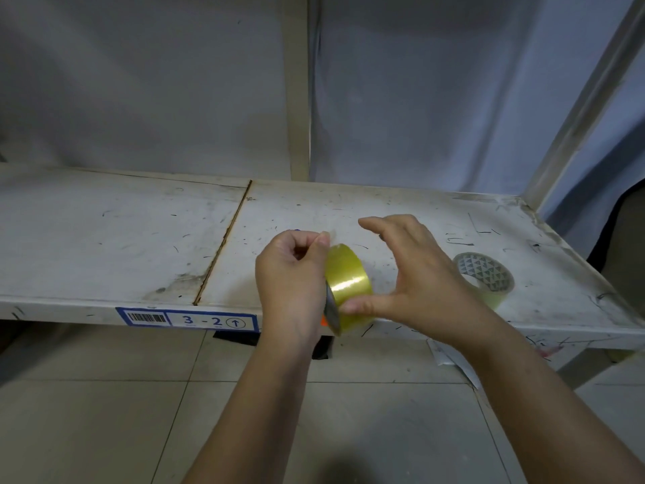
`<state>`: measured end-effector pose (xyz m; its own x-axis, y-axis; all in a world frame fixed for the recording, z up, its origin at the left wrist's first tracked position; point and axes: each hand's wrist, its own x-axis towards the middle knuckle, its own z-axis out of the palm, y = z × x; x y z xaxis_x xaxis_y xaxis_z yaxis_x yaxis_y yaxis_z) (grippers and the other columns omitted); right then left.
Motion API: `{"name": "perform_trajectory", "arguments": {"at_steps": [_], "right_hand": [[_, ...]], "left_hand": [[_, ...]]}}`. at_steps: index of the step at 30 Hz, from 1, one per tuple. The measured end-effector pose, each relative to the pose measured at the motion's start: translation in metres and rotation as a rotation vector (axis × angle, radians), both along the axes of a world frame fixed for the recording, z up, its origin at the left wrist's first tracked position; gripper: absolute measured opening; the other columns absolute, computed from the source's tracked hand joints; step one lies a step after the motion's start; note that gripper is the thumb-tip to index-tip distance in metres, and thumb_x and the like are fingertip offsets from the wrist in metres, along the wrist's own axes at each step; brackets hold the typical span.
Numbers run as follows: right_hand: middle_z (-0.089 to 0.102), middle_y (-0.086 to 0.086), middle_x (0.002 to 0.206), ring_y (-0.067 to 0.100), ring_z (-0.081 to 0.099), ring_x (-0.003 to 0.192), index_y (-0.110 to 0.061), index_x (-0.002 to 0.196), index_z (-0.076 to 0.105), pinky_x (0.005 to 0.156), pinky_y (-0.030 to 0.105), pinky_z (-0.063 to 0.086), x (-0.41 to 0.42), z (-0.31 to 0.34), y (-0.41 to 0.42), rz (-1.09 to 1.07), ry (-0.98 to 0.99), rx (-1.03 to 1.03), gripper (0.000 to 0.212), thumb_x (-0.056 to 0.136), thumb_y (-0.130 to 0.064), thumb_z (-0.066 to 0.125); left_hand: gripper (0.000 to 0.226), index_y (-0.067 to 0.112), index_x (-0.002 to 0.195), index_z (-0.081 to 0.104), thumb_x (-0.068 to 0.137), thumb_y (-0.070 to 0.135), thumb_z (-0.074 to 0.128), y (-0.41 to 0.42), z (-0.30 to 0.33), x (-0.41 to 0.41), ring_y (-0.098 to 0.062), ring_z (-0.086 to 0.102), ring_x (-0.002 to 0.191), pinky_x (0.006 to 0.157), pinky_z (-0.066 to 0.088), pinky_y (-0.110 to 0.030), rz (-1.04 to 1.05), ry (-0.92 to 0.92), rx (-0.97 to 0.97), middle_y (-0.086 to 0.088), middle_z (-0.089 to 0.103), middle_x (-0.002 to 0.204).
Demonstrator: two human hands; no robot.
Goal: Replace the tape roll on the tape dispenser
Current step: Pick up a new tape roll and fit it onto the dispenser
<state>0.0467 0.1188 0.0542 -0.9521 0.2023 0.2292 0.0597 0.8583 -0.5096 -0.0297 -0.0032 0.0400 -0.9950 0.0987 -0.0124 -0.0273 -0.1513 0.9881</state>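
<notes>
I see a scuffed white shelf [122,239] with a "3-2" label [188,320], grey sheeting behind and floor tiles below. My left hand [291,277] pinches the tape end above the yellow roll [347,286], fingers together; my right hand [415,274] is spread, thumb touching the roll. An emptier roll [485,274] lies on the shelf, right.

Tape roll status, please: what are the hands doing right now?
Left hand pinching at yellow tape roll; right hand steadying it, fingers spread. Second roll lying on shelf. Nothing in the way.

Scuffed white shelf [122,239], blue barcode label [186,320] on its edge, tiled floor [104,413]
</notes>
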Motion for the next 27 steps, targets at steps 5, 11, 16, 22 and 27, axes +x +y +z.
{"name": "perform_trajectory", "arguments": {"at_steps": [5,11,16,22,27], "right_hand": [[0.042,-0.013,0.145,0.004,0.040,0.130,-0.030,0.141,0.035,0.105,0.032,0.038,0.003,0.003,-0.012,0.020,0.021,-0.055,0.082,0.072,-0.069,0.057],[0.075,-0.009,0.086,0.011,0.072,0.083,-0.024,0.102,0.069,0.088,0.043,0.055,-0.009,-0.015,0.008,-0.387,0.325,-0.563,0.021,0.086,-0.011,0.063],[0.070,-0.013,0.108,0.011,0.064,0.082,-0.032,0.107,0.067,0.082,0.038,0.053,-0.008,-0.020,0.014,-0.482,0.160,-0.387,0.046,0.077,0.002,0.061],[0.073,-0.008,0.084,0.012,0.066,0.074,-0.026,0.108,0.066,0.081,0.041,0.054,-0.009,-0.013,0.008,-0.487,0.154,-0.399,0.027,0.083,-0.035,0.067],[0.043,-0.002,0.147,0.019,0.041,0.133,-0.030,0.136,0.041,0.105,0.033,0.035,-0.002,-0.010,0.006,-0.331,-0.090,-0.132,0.061,0.084,-0.002,0.054]], "left_hand": [[0.011,0.014,0.074,0.067,0.084,0.012,0.065,-0.001,0.002,-0.001,-0.020,0.069,0.088,0.087,0.055,-0.048,0.097,-0.054,0.102,-0.007,0.073,0.087],[0.012,0.013,0.074,0.066,0.085,0.010,0.063,-0.004,0.004,-0.004,-0.013,0.067,0.091,0.092,0.053,-0.046,0.157,-0.054,0.154,-0.005,0.071,0.087],[0.011,0.013,0.076,0.066,0.086,0.010,0.063,-0.005,0.005,-0.004,-0.011,0.067,0.090,0.091,0.053,-0.043,0.158,-0.056,0.161,-0.004,0.072,0.087],[0.011,0.013,0.076,0.066,0.086,0.010,0.063,-0.004,0.003,-0.004,-0.011,0.067,0.091,0.092,0.053,-0.044,0.161,-0.056,0.163,-0.005,0.072,0.089],[0.011,0.015,0.076,0.066,0.086,0.011,0.063,-0.004,0.001,-0.004,-0.010,0.067,0.090,0.090,0.054,-0.044,0.189,-0.046,0.160,-0.004,0.072,0.088]]}}
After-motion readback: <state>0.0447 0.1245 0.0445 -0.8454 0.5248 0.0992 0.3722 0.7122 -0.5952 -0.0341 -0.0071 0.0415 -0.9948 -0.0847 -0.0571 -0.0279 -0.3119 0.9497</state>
